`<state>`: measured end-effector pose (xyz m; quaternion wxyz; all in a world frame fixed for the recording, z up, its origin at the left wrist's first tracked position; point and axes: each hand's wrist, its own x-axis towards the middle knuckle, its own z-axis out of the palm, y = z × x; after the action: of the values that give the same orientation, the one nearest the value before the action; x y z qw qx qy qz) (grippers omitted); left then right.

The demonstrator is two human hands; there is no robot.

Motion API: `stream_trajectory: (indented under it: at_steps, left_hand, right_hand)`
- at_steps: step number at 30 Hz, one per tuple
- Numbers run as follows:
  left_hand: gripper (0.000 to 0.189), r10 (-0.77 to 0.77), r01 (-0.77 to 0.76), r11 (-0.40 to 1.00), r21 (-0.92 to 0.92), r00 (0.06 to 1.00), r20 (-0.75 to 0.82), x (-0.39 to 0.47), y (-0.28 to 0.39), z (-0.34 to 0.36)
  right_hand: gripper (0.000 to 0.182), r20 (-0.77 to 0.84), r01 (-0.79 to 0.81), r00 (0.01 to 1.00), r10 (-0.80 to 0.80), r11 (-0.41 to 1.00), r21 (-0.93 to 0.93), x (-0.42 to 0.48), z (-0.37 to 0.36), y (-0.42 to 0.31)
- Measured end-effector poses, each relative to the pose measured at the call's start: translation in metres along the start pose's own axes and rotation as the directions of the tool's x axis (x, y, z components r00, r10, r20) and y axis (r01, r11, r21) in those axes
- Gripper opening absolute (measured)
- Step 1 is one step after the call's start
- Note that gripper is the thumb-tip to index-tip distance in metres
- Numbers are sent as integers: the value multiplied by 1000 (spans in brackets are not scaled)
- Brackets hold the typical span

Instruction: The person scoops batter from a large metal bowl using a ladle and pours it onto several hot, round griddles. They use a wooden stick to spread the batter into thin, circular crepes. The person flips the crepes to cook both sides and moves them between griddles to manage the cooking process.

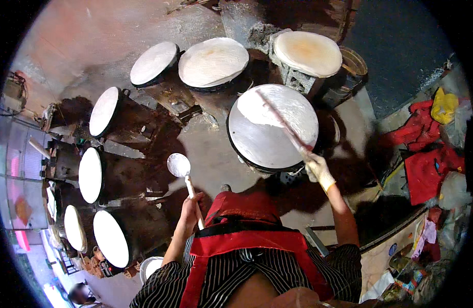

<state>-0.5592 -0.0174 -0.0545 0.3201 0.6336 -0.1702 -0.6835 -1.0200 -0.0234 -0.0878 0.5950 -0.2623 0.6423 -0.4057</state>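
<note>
My right hand (318, 169), in a pale knit glove, grips a long wooden stick (280, 121). The stick lies slantwise over a round metal griddle (255, 148) ahead of me. White batter (255, 109) covers the griddle's far and right parts; its near left part is bare grey metal. My bare left hand (191, 211) holds the wooden handle of a ladle (178, 165) upright beside my red apron (242, 206). White batter coats the ladle's round bowl, which is apart from the griddle.
Several griddles on drum stoves curve around the left, each covered white, including one griddle (111, 238) nearby. Pale flat rounds (307, 54) lie stacked on concrete blocks, beside a metal drum (352, 63). Red cloth (432, 169) lies right. A white bucket (151, 265) stands lower left; a person (80, 294) is beyond.
</note>
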Motion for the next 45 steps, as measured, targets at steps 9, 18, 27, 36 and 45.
stream_trajectory:
  at_steps: [9, 18, 27, 36, 45]
  left_hand:
    - [27, 116, -115, 992, -47, 993, 14, -49, -30, 6]
    - [18, -131, 132, 990, 50, 991, -23, -73, -21, 20]
    - [27, 21, -54, 954, 294, 993, 113, -65, 27, 47]
    - [22, -156, -12, 852, 524, 949, 275, 43, 57, -30]
    - [19, -54, -23, 954, 300, 968, 247, 74, 83, -171]
  right_hand:
    - [31, 225, 363, 920, -322, 915, -174, 54, 19, -1]
    - [22, 115, 286, 954, -275, 954, -89, 87, -24, 28]
    - [39, -26, 328, 945, -327, 937, 124, -63, -9, 80]
    - [37, -223, -55, 973, 55, 998, 7, -182, 94, 136]
    - [33, -620, 443, 726, -297, 892, 91, 50, 346, 110]
